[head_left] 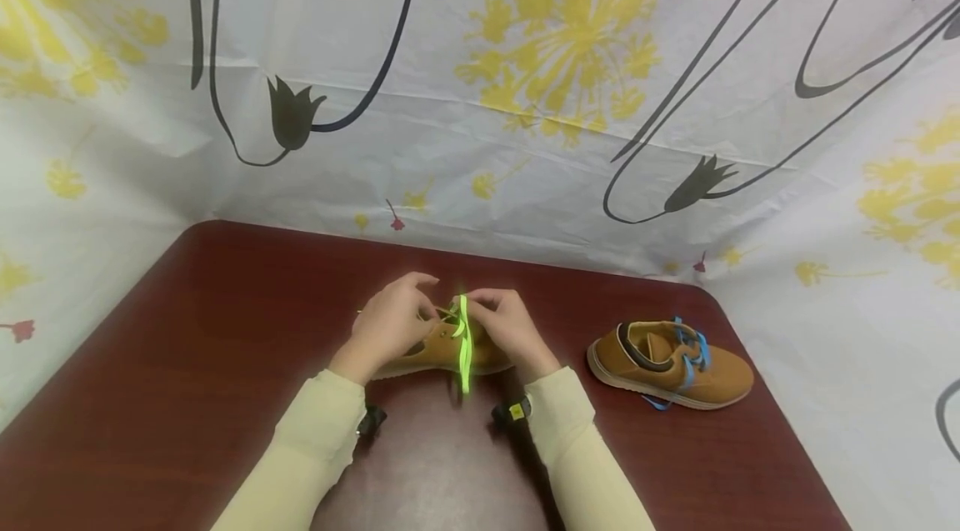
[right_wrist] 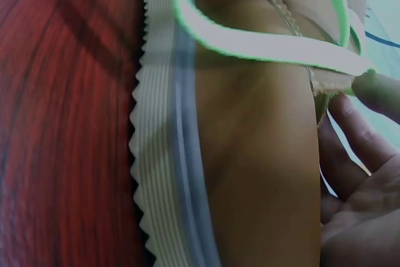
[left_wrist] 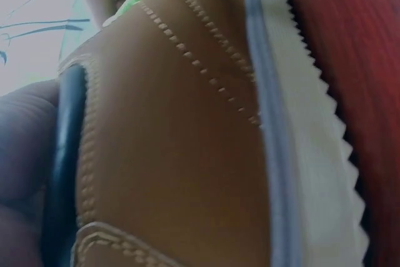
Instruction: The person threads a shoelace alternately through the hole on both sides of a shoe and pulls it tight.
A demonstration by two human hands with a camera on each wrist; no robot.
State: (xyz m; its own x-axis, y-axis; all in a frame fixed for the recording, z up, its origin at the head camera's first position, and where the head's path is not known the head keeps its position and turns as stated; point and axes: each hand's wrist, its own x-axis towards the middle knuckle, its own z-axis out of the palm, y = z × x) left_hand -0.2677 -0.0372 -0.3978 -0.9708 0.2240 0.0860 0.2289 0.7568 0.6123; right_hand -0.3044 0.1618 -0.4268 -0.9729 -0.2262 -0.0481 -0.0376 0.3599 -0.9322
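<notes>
A tan shoe (head_left: 427, 354) with bright green laces lies on its sole in front of me, its toe to the right. My left hand (head_left: 393, 318) grips the shoe at its opening, with one finger lifted. In the left wrist view, its fingers (left_wrist: 25, 148) lie against the dark collar lining. My right hand (head_left: 513, 327) pinches the green lace (head_left: 464, 348) near the eyelets. That lace loops across the shoe's side in the right wrist view, the thumb (right_wrist: 378, 92) at its end. The hands partly cover the shoe's heel and toe.
Another tan shoe (head_left: 716, 373), laced in blue, stands at the right with a lace end trailing on the table. The dark red table (head_left: 247, 306) meets a patterned white sheet (head_left: 420, 164) at the back and sides.
</notes>
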